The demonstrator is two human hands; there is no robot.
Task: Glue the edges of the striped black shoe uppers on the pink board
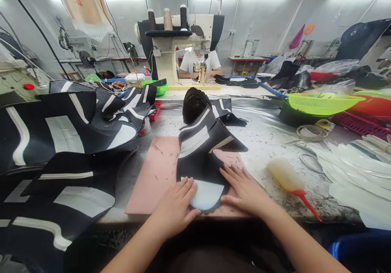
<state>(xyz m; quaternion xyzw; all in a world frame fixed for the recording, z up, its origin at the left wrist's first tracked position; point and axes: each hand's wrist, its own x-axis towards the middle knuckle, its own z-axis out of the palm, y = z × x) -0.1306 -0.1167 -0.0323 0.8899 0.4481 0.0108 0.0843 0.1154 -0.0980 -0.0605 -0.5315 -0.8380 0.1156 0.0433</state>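
Note:
A black shoe upper piece (pixel 195 169) with white strips and a pale rounded patch (pixel 206 195) at its near end lies over a pink board (pixel 152 175). My left hand (pixel 177 202) rests flat on the near left edge of the patch, fingers stretched out. At the right edge of the piece lies my right hand (pixel 242 187), also flat with its fingers spread, partly on the board. Beyond the piece stands a dark rounded bundle (pixel 194 104), and another black piece (pixel 224 108) lies behind it.
Black pieces with white strips (pixel 61 130) pile up on the left. A glue bottle (pixel 285 177) with a red nozzle lies at right, near white sheets (pixel 345 175) and a yellow-green basket (pixel 324 103). Across the table, a person (pixel 210 63) sits behind a sewing machine (pixel 166 55).

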